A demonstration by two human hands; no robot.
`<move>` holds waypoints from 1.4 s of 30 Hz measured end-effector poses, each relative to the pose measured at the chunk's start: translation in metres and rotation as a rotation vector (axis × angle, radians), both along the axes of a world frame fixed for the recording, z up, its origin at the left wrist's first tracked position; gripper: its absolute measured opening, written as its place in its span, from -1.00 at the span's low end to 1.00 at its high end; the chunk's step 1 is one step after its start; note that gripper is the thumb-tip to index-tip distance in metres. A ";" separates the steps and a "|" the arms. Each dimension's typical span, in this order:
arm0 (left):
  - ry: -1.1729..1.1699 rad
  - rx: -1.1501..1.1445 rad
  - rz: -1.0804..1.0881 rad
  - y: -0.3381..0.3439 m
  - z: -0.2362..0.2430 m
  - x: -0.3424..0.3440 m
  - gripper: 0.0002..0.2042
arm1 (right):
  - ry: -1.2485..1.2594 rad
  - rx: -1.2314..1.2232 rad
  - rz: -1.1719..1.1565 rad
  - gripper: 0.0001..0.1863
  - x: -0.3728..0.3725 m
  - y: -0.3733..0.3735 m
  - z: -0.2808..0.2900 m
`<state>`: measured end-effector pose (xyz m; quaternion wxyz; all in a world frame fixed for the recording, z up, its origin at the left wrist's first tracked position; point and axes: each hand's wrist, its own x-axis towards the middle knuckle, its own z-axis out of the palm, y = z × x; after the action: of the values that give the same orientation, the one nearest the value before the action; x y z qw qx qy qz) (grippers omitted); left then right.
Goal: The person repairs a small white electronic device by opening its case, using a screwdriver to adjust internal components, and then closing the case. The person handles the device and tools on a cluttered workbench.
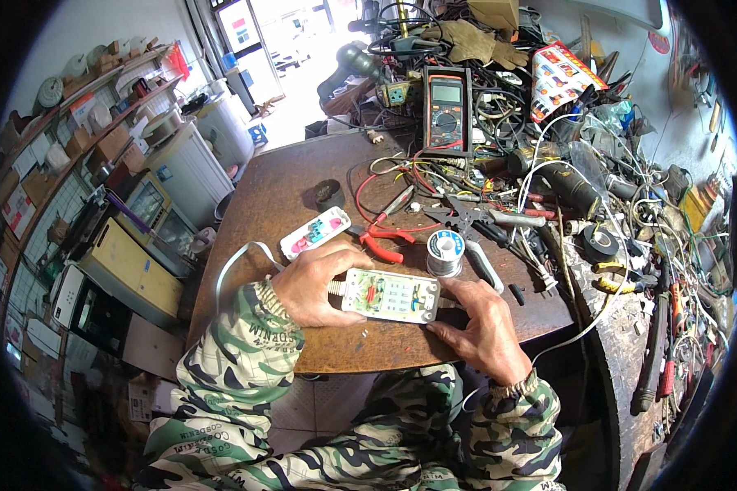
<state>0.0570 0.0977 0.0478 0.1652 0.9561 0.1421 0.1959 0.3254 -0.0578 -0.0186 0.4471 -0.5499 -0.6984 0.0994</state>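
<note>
Between my two hands, just above the front of the wooden table, is an opened white plastic case with a green circuit board (pixel 391 295) facing up. My left hand (pixel 321 285) grips its left end, where a ribbed cable sleeve comes out. The right end is pinched by my right hand (pixel 485 326), thumb at the near edge and fingers at the far side. Behind my left hand lies a white shell (pixel 315 232) with pink and teal parts inside. Red-handled pliers (pixel 382 245) rest beside it. A solder wire spool (pixel 445 254) stands just past the board.
A multimeter (pixel 446 110) stands at the back amid tangled wires. Cutters (pixel 467 218) and other tools crowd the right, with a black tape roll (pixel 600 243). A small dark cup (pixel 329 195) sits at the back left. White cable (pixel 239 255) loops by my left forearm.
</note>
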 end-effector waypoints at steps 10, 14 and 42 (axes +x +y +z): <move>-0.002 -0.005 0.005 0.001 -0.003 -0.001 -0.28 | 0.005 0.010 0.011 -0.36 0.000 0.000 -0.001; 0.003 -0.003 0.009 0.001 -0.002 0.000 -0.28 | -0.001 0.005 0.010 -0.35 0.000 0.000 0.000; -0.003 -0.105 0.045 -0.004 -0.002 -0.001 -0.48 | 0.014 -0.046 0.001 -0.37 -0.003 0.000 0.003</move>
<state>0.0560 0.0941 0.0461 0.2107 0.9425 0.1732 0.1933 0.3229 -0.0580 -0.0153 0.4393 -0.5589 -0.6931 0.1194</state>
